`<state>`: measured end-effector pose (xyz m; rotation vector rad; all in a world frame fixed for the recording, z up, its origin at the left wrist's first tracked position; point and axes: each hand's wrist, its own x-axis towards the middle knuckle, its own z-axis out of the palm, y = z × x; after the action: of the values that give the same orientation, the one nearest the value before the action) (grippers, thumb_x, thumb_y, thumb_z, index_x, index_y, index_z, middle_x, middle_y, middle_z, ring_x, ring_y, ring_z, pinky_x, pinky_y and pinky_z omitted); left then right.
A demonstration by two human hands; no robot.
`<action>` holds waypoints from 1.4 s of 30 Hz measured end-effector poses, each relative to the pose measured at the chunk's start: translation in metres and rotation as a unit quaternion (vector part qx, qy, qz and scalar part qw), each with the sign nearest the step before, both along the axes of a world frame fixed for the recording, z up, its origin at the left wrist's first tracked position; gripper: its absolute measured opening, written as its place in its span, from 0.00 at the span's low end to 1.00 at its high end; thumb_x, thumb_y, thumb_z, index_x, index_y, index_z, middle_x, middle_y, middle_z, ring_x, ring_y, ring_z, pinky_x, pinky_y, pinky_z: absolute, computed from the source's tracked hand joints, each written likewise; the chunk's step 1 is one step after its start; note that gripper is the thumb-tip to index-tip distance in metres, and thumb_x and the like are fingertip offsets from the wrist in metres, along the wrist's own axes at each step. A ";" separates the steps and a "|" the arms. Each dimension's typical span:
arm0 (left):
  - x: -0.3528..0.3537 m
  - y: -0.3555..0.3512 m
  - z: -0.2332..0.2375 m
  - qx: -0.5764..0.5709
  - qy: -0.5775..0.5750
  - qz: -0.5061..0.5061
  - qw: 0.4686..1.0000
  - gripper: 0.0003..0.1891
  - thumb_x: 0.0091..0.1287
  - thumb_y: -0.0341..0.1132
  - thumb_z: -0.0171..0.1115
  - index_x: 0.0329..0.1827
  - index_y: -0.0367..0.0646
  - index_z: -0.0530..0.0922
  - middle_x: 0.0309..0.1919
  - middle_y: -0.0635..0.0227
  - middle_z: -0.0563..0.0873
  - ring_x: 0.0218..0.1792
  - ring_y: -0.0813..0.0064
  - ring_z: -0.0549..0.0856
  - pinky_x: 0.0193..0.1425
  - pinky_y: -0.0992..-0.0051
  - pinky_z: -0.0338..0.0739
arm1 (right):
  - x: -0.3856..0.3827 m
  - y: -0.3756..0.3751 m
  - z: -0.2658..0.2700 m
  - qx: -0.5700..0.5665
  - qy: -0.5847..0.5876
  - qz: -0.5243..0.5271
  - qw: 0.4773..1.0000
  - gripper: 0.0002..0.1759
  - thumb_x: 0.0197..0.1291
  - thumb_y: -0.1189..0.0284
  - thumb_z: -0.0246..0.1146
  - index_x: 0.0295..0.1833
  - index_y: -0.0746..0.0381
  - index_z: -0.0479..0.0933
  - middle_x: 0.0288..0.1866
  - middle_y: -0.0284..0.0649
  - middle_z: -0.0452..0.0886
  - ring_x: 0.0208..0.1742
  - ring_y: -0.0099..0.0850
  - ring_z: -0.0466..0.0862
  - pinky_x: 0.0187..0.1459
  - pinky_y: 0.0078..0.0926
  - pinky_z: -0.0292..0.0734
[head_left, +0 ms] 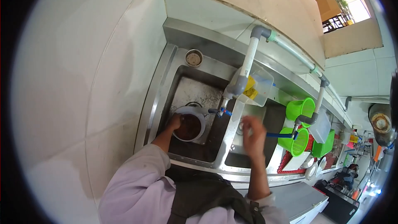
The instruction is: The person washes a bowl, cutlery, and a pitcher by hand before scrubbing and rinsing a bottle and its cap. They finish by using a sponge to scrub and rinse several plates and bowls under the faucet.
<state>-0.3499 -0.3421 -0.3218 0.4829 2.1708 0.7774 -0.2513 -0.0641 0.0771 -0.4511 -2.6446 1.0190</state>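
Note:
In the left basin of the steel sink point(174, 91) sits a round, pale-rimmed pot point(202, 129), brown inside. My left hand point(175, 121) is closed on its left rim, fingers over the edge. My right hand point(254, 135) is raised over the right basin near the divider, its fingers bent and smeared by motion. Between the hands and a little above hangs a tap with a blue handle point(221, 111), its spout over the left basin.
A small metal cup point(194, 58) stands on the back ledge. Behind the divider is a clear plastic tub point(262, 84) with a yellow cloth point(250, 88). Green baskets point(293, 142), a second tap point(304, 120) and dishes point(311, 170) line the right side.

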 end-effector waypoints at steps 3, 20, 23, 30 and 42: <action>-0.003 0.014 0.020 0.052 -0.004 0.031 0.998 0.22 0.69 0.45 0.57 0.56 0.36 0.72 0.45 0.44 0.81 0.51 0.43 0.79 0.54 0.56 0.73 | -0.078 0.049 -0.001 0.033 -0.002 -0.058 0.998 0.14 0.56 0.79 0.63 0.50 0.66 0.77 0.45 0.52 0.81 0.45 0.49 0.82 0.47 0.37 0.77; -0.001 0.110 0.068 0.397 -0.375 0.531 0.648 0.26 0.74 0.37 0.49 0.74 0.50 0.56 0.70 0.64 0.65 0.66 0.68 0.69 0.67 0.67 0.64 | -0.045 0.083 0.032 -0.319 -0.006 -0.214 0.923 0.18 0.64 0.66 0.61 0.54 0.66 0.75 0.52 0.43 0.78 0.54 0.34 0.80 0.55 0.35 0.79; -0.012 0.111 0.098 0.404 -0.329 0.515 0.681 0.25 0.74 0.34 0.49 0.73 0.48 0.56 0.71 0.64 0.64 0.69 0.68 0.65 0.70 0.66 0.60 | 0.016 0.053 0.055 -0.300 0.022 -0.166 0.939 0.20 0.61 0.66 0.65 0.54 0.63 0.70 0.60 0.43 0.73 0.56 0.33 0.78 0.54 0.30 0.78; -0.025 0.103 0.125 0.433 -0.182 0.451 0.759 0.23 0.75 0.37 0.48 0.71 0.43 0.60 0.69 0.62 0.68 0.70 0.67 0.64 0.71 0.69 0.58 | 0.090 -0.031 -0.065 -0.555 -0.183 -0.238 0.776 0.11 0.55 0.76 0.66 0.39 0.62 0.68 0.39 0.37 0.75 0.40 0.26 0.79 0.40 0.21 0.79; 0.016 0.043 0.171 0.283 -0.135 0.443 0.840 0.25 0.75 0.47 0.47 0.71 0.46 0.63 0.65 0.63 0.72 0.65 0.69 0.71 0.67 0.70 0.65 | -0.012 -0.121 -0.232 -0.199 -0.120 0.132 0.964 0.36 0.51 0.70 0.71 0.66 0.64 0.66 0.64 0.51 0.73 0.64 0.42 0.74 0.64 0.35 0.68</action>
<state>-0.3336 -0.2987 -0.1512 -0.4112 1.8015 1.8850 -0.2637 -0.1855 -0.1544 -0.3217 -2.7602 1.6945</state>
